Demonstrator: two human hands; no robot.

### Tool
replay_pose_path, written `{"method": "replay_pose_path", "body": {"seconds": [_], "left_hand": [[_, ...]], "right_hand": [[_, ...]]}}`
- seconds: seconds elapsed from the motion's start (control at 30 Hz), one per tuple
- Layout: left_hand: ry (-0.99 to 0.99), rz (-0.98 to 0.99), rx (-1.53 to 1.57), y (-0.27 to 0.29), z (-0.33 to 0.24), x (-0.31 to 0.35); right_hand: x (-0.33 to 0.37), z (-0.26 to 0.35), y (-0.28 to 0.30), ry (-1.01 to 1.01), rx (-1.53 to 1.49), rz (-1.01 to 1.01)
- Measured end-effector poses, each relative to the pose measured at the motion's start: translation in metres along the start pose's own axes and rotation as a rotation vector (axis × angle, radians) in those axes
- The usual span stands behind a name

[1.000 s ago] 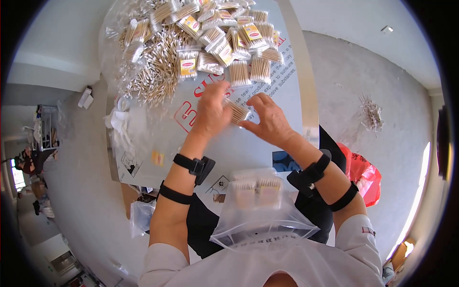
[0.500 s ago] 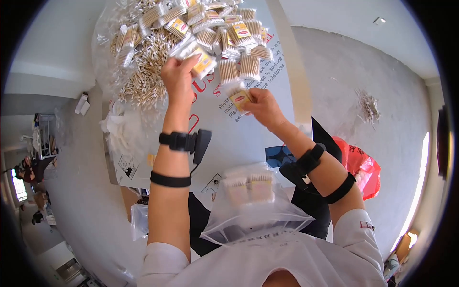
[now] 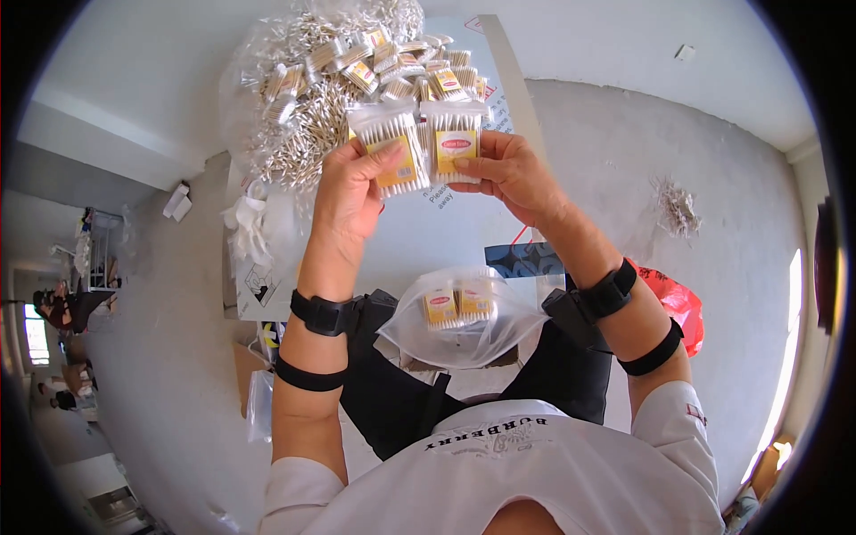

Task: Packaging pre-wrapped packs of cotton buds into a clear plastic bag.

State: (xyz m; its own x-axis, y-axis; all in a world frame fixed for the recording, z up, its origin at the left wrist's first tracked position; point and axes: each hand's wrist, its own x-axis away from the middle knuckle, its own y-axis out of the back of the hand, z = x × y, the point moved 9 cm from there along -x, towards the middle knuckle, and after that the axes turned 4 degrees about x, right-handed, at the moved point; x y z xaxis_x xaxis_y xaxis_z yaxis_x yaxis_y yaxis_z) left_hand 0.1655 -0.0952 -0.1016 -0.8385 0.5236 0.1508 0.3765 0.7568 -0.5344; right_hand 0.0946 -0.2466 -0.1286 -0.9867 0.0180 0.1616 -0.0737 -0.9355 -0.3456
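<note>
Side by side above the table, I hold two small clear packets of cotton swabs. My left hand point(image 3: 349, 189) pinches the left packet point(image 3: 403, 130) by its lower part, the thumb across its yellow label. My right hand point(image 3: 510, 178) grips the right packet point(image 3: 456, 123) from its right edge, its yellow label facing up. The two packets are close together, and I cannot tell whether they touch. Beyond them lies a heap of filled swab packets point(image 3: 446, 82) next to a mass of loose cotton swabs point(image 3: 308, 147). At my lap sits a clear plastic bag point(image 3: 406, 334) with two labelled packets point(image 3: 458, 304) inside.
Printed grey sheeting covers the table point(image 3: 401, 245). White cloth-like material point(image 3: 248, 218) lies at its left. A dark blue patterned piece point(image 3: 524, 259) is near the front edge, and a red bag point(image 3: 676, 308) stands to the right. Loose scraps point(image 3: 678, 207) lie on the floor.
Both hands have come together and turned their packets upright, side by side. The view has tilted, and the clear bag at my lap now shows the labels of the packets inside.
</note>
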Motion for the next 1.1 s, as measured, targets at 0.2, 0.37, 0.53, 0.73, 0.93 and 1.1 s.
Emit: {"method": "replay_pose_path", "body": {"seconds": [0.2,0.37,0.53,0.73,0.93,1.1], "left_hand": [[-0.184,0.172,-0.286,-0.078,-0.051,0.07],[-0.539,0.069,-0.581,-0.094,-0.068,0.134],[-1.049,0.158,-1.247,-0.119,-0.033,0.212],[-0.618,0.166,-1.301,-0.085,0.023,0.195],[0.297,0.09,-0.77,-0.027,0.09,0.148],[0.487,0.011,-0.468,-0.008,0.135,0.136]], "right_hand": [[0.048,0.058,-0.039,0.28,0.296,0.037],[0.107,0.095,-0.05,0.472,0.828,0.037],[0.147,0.04,-0.025,0.181,1.646,-0.042],[0.153,0.037,-0.037,0.404,1.254,-0.152],[0.141,0.016,-0.047,0.329,0.926,0.075],[0.132,-0.016,-0.019,0.055,0.352,0.362]]}}
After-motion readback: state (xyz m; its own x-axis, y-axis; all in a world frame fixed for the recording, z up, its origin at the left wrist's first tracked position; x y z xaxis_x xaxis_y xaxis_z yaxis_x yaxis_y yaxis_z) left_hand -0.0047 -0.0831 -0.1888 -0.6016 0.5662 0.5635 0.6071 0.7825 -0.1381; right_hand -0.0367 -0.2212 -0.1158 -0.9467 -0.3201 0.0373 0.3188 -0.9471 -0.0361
